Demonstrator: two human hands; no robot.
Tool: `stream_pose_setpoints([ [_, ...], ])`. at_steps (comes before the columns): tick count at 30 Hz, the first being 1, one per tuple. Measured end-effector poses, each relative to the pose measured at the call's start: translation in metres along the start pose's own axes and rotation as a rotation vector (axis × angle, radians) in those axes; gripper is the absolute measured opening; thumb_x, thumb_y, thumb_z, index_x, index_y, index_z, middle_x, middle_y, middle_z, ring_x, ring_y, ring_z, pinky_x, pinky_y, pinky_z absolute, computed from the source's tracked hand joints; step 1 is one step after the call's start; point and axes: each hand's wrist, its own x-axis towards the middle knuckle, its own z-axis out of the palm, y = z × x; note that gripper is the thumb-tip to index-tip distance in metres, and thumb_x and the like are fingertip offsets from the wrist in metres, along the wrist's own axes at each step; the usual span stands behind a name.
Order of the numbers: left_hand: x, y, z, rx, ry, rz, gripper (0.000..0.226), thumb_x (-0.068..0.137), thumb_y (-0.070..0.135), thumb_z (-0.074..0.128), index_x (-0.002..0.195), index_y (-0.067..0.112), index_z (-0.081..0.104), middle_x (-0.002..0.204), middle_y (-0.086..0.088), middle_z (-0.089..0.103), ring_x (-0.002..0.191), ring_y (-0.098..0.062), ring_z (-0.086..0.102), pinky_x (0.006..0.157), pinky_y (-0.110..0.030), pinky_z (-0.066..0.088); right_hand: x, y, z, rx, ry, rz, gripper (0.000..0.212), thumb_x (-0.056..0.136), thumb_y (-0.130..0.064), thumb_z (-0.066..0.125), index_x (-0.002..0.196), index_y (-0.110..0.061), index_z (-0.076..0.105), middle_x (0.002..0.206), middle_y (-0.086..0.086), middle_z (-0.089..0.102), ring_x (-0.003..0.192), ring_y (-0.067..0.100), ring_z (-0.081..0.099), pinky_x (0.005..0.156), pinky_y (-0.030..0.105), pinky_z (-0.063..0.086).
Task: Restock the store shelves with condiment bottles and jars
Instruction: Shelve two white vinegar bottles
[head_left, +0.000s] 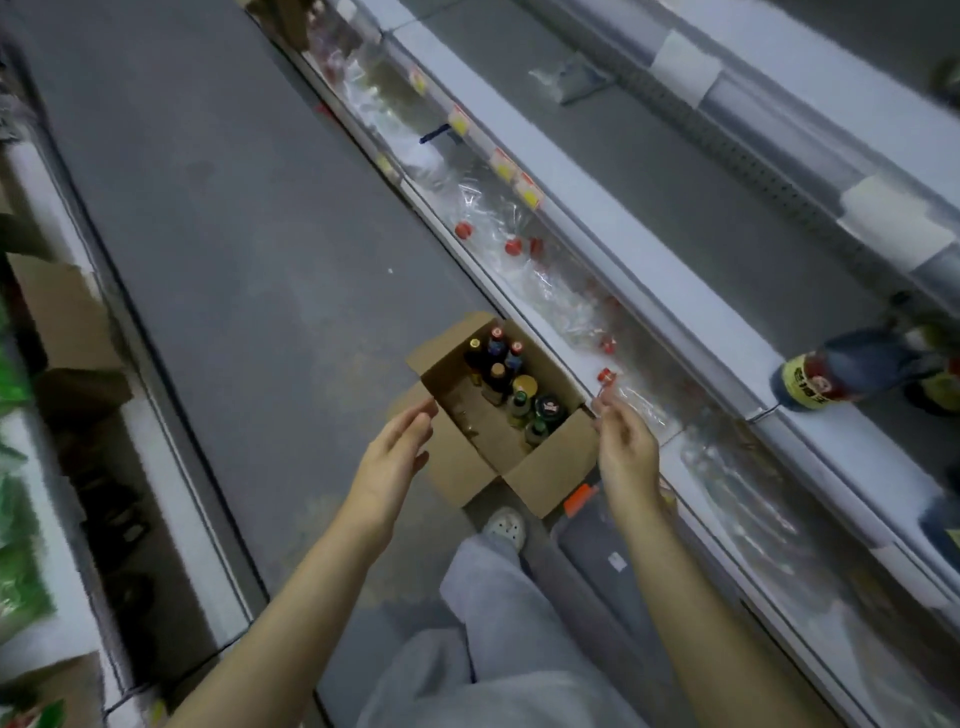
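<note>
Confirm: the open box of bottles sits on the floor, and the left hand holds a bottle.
Wrong: the left hand holds nothing, its fingers relaxed. The open box of bottles does sit on the floor. The head view shows it.

Dim, cool bluish-grey light overall. Even light on floor (218, 249), shadows soft. White shelf edge (649, 280) brightest, slightly washed out, upper right. Small glints on plastic wrap (488, 208), centre right. Left edge of frame smeared; green packs (15, 571) blurred. Wide-angle bending: shelf lines curve toward corners. Sharpest at centre: box (550, 467), its inside dark. At right edge, dark bottle (841, 371) soft. Slight motion softness across frame.
</note>
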Motion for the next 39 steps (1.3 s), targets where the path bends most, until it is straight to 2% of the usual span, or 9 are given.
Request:
stream_pose_setpoints([
  [6, 0.094, 0.004, 0.026, 0.146, -0.07, -0.06, 0.038, 0.1, 0.033, 0.045, 0.137, 0.025, 0.05, 0.136, 0.009, 0.053, 0.125, -0.01, 0.049, 0.109, -0.034, 0.039, 0.074, 0.012, 0.028, -0.118, -0.042, 0.084, 0.034, 0.101, -0.022, 0.047, 0.133, -0.014, 0.054, 0.126, 0.0, 0.059, 0.108, 0.006, 0.052, 0.074, 0.006, 0.037],
  [11, 0.173, -0.034, 0.047, 0.289, -0.143, -0.119, 0.037, 0.101, 0.023, 0.045, 0.138, 0.018, 0.049, 0.13, 0.005, 0.054, 0.12, -0.01, 0.049, 0.095, -0.023, 0.039, 0.125, 0.063, 0.051, -0.311, -0.097, 0.18, 0.038, 0.098, -0.018, 0.052, 0.136, -0.011, 0.051, 0.129, 0.005, 0.059, 0.115, 0.013, 0.056, 0.089, 0.021, 0.04],
  [16, 0.287, -0.141, 0.069, 0.427, -0.259, -0.192, 0.042, 0.1, 0.024, 0.047, 0.141, 0.023, 0.042, 0.134, 0.001, 0.051, 0.122, -0.013, 0.049, 0.086, -0.019, 0.039, 0.199, 0.183, 0.099, -0.485, -0.088, 0.272, 0.044, 0.095, -0.015, 0.057, 0.138, -0.011, 0.049, 0.136, 0.008, 0.056, 0.124, 0.022, 0.053, 0.094, 0.025, 0.042],
  [18, 0.335, -0.19, 0.083, 0.49, -0.261, -0.183, 0.044, 0.099, 0.025, 0.048, 0.142, 0.026, 0.04, 0.137, 0.0, 0.048, 0.121, -0.012, 0.048, 0.087, -0.021, 0.04, 0.23, 0.239, 0.119, -0.6, -0.075, 0.235, 0.045, 0.092, -0.017, 0.061, 0.136, -0.01, 0.051, 0.134, 0.011, 0.057, 0.124, 0.027, 0.052, 0.101, 0.036, 0.043],
  [21, 0.392, -0.244, 0.105, 0.629, -0.278, -0.112, 0.051, 0.096, 0.026, 0.052, 0.144, 0.029, 0.036, 0.14, -0.003, 0.047, 0.122, -0.018, 0.049, 0.101, -0.035, 0.045, 0.267, 0.303, 0.14, -0.75, -0.055, 0.184, 0.041, 0.086, -0.021, 0.067, 0.125, -0.01, 0.059, 0.122, 0.013, 0.063, 0.115, 0.033, 0.056, 0.095, 0.048, 0.045],
  [24, 0.441, -0.284, 0.128, 0.671, -0.335, -0.04, 0.057, 0.096, 0.024, 0.053, 0.148, 0.027, 0.03, 0.151, 0.002, 0.036, 0.138, -0.016, 0.034, 0.115, -0.033, 0.028, 0.299, 0.353, 0.152, -0.9, -0.027, 0.111, 0.047, 0.085, -0.028, 0.066, 0.13, -0.017, 0.056, 0.126, 0.008, 0.061, 0.123, 0.033, 0.047, 0.103, 0.047, 0.038],
  [27, 0.472, -0.31, 0.146, 0.709, -0.4, -0.001, 0.062, 0.095, 0.023, 0.057, 0.149, 0.024, 0.028, 0.156, 0.002, 0.028, 0.144, -0.013, 0.025, 0.114, -0.026, 0.02, 0.312, 0.381, 0.158, -1.041, -0.03, 0.063, 0.053, 0.088, -0.026, 0.065, 0.138, -0.021, 0.049, 0.135, 0.005, 0.056, 0.134, 0.029, 0.034, 0.109, 0.042, 0.025],
  [32, 0.489, -0.341, 0.162, 0.761, -0.446, 0.052, 0.065, 0.092, 0.017, 0.062, 0.148, 0.022, 0.03, 0.149, 0.0, 0.04, 0.137, -0.014, 0.037, 0.104, -0.019, 0.029, 0.316, 0.401, 0.157, -1.191, -0.01, -0.027, 0.05, 0.087, -0.024, 0.065, 0.135, -0.024, 0.052, 0.129, 0.005, 0.062, 0.131, 0.031, 0.034, 0.11, 0.046, 0.018],
  [39, 0.508, -0.355, 0.17, 0.876, -0.413, 0.127, 0.055, 0.09, 0.012, 0.062, 0.141, 0.022, 0.041, 0.134, -0.003, 0.056, 0.126, -0.022, 0.048, 0.099, -0.03, 0.04, 0.341, 0.399, 0.159, -1.438, -0.135, -0.066, 0.036, 0.09, -0.032, 0.06, 0.123, -0.02, 0.056, 0.118, 0.007, 0.063, 0.125, 0.032, 0.037, 0.113, 0.044, 0.003],
])
